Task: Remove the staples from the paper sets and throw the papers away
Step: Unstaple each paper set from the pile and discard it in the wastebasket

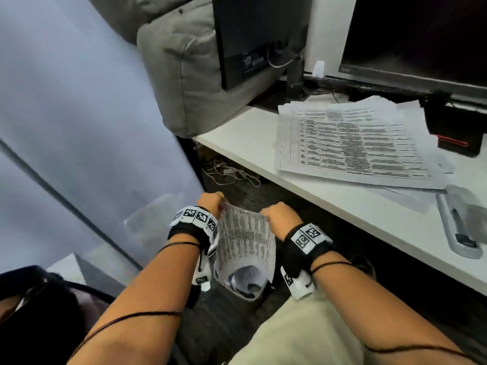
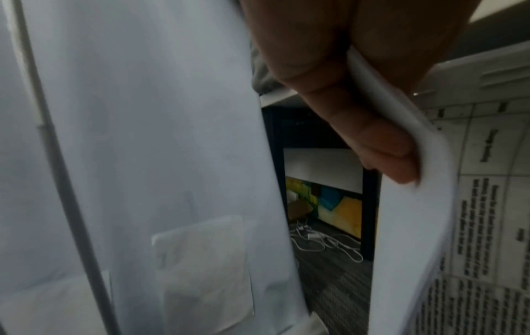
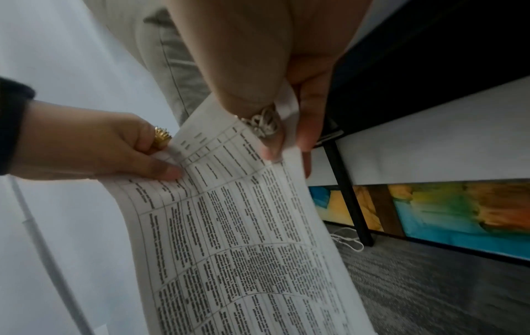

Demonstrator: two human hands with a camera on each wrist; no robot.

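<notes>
Both hands hold a printed paper set (image 1: 245,241) by its top corners, below the desk edge. My left hand (image 1: 209,204) pinches the left corner, thumb on the printed face (image 3: 160,170); a gold ring shows on one finger. My right hand (image 1: 279,214) pinches the right corner between thumb and fingers (image 3: 304,127). The sheets (image 3: 244,238) hang down and curl, their lower end over a small grey bin (image 1: 245,288) on the floor. In the left wrist view my fingertips (image 2: 395,163) press the white back of the paper (image 2: 416,215). No staple is visible.
A pile of printed papers (image 1: 350,143) lies on the white desk (image 1: 250,143), with a grey stapler-like tool (image 1: 458,233) near its front edge. Monitors (image 1: 421,40) stand behind. A frosted partition (image 1: 79,114) is at left, cables (image 1: 229,175) on the carpet.
</notes>
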